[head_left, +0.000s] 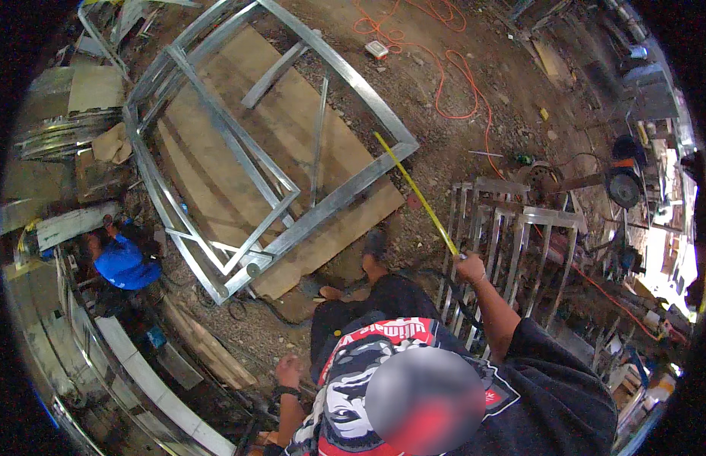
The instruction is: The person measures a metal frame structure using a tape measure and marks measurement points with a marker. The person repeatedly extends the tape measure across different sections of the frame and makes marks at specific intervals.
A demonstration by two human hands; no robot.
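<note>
My right hand (471, 267) is closed on a tape measure, whose case is mostly hidden in my fingers. From it the yellow blade (417, 191) runs up and to the left across the right corner of a large welded metal frame (353, 183). The blade's tip lies just past that corner's bar. Square silvery tubes form the frame, which rests over a brown board (322, 254) on the ground. My left hand (289, 370) hangs low at my left side, fingers loosely bent, with nothing seen in it and no contact with the frame.
Right of me stands a metal grille of bars (512, 258). An orange cord (463, 72) snakes over the dirt near a small white-and-orange box (376, 50). An angle grinder (623, 186) lies far right. A person in blue (127, 262) crouches at left beside long metal pieces (155, 380).
</note>
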